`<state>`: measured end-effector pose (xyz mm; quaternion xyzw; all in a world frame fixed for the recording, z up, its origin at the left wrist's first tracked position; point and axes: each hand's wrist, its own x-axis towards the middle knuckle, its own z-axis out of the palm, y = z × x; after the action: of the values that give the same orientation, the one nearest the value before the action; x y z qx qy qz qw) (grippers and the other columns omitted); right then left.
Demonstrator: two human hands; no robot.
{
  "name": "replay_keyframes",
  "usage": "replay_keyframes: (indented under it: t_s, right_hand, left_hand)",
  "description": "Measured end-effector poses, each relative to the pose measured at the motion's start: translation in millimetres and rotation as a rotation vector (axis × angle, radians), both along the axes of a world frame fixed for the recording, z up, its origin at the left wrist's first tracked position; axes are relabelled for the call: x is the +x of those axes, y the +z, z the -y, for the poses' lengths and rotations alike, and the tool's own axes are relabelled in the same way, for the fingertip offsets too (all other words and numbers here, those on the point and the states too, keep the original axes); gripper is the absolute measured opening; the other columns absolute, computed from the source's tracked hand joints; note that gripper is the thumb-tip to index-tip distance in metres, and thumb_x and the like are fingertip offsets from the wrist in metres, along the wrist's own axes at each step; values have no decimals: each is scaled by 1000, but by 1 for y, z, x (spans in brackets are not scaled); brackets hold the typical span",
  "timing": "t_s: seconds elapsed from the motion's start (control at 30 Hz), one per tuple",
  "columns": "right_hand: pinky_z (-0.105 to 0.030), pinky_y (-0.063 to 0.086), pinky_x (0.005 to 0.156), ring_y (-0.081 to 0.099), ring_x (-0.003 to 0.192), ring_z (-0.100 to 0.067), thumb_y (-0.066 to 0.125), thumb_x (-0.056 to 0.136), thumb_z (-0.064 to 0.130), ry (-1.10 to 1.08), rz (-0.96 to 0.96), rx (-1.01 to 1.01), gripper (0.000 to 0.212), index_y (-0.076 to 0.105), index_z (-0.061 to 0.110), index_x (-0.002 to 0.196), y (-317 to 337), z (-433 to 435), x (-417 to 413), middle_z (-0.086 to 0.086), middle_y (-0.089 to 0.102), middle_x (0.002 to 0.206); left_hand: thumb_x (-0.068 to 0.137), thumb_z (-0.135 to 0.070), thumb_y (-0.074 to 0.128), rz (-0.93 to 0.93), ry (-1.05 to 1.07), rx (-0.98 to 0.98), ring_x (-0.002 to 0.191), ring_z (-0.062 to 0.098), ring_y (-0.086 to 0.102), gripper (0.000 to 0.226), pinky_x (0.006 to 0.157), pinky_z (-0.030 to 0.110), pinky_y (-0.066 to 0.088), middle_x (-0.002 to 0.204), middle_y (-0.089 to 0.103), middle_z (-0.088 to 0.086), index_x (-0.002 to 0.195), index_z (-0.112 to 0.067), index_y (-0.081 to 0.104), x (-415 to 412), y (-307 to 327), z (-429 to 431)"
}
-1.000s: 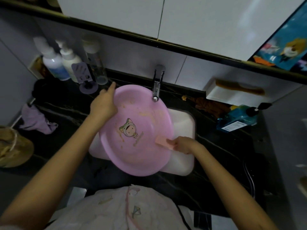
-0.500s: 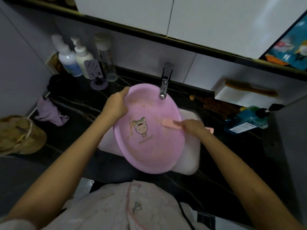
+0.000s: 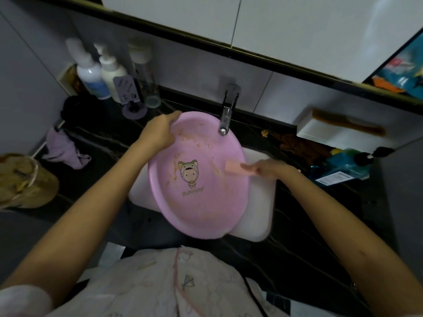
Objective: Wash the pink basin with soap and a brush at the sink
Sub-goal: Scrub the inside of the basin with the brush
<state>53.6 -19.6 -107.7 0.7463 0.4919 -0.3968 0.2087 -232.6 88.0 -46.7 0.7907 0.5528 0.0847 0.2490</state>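
The pink basin stands tilted over the white sink, its inside facing me, with a cartoon figure in the middle and brownish smears near the top and right. My left hand grips the basin's upper left rim. My right hand holds a pink brush whose end lies against the basin's inner right wall. The chrome tap hangs over the basin's top rim; no water shows.
Pump bottles and a purple holder stand at the back left of the black counter. A purple cloth and a woven basket lie to the left. A blue pack and a white shelf with a comb are at the right.
My right hand has carried the brush from the lower right rim up along the basin's right inner wall. The left hand keeps its grip on the rim. The view has shifted slightly.
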Motion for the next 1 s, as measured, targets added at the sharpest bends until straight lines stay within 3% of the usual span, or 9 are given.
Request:
replay_keyframes:
  t_s: [0.13,0.23,0.33,0.43,0.5,0.6,0.7,0.83,1.0]
  right_hand:
    - [-19,28,45,30,50,-11,40,87,-2,205,-129,-473,69,38,46,137,9,17,0,-2,43,66]
    - [-24,46,71,55,82,-18,49,94,33,132,-40,-159,47,41,36,140,4,3,5,-5,60,108]
    - [-25,42,71,55,95,-20,39,66,90,-93,105,188,93,54,25,130,-7,-4,15,-3,56,126]
    - [-27,45,79,56,93,-19,45,96,42,189,-38,-160,47,46,24,139,-13,15,11,-6,54,124]
    - [-25,46,77,56,90,-17,42,97,17,231,-83,-229,52,33,35,145,-8,27,12,-7,53,125]
    - [-27,41,78,57,109,-27,24,92,64,105,102,231,59,29,39,146,0,28,13,-10,50,134]
    - [-27,42,81,58,100,-22,43,60,92,-383,-38,204,97,54,26,130,-10,49,-8,-2,56,127]
    - [-35,44,97,58,107,-22,53,71,79,-331,-259,92,83,49,24,133,-28,69,-38,-3,59,125]
    - [-34,39,86,55,108,-29,23,98,54,-136,-33,375,55,2,44,148,-25,73,-38,-15,48,132]
  left_hand:
    - [80,5,53,-13,1,-12,117,35,52,76,92,40,46,133,53,14,147,-24,31,2,1,1]
    - [78,6,52,-18,-3,-4,117,35,52,77,92,40,45,134,52,14,147,-24,31,2,2,1]
    - [78,6,52,-21,-7,7,117,36,52,77,92,41,45,133,53,15,147,-24,32,2,2,3]
    - [78,6,52,-22,-2,17,115,36,53,77,89,40,45,130,55,16,146,-24,33,2,2,3]
    - [78,6,52,-17,-2,15,115,36,53,77,90,42,46,130,55,16,146,-24,33,2,1,3]
    - [78,6,52,-18,-1,15,116,37,52,78,92,44,47,131,53,16,146,-24,32,2,3,5]
    - [78,7,52,-19,-11,30,115,39,52,77,91,45,47,130,54,17,146,-23,33,2,4,6]
    - [80,7,51,-32,-6,49,110,38,54,74,82,41,45,126,55,18,145,-23,33,4,6,8]
    - [81,6,51,-33,10,54,109,39,54,73,82,42,46,125,55,18,145,-23,33,3,4,10]
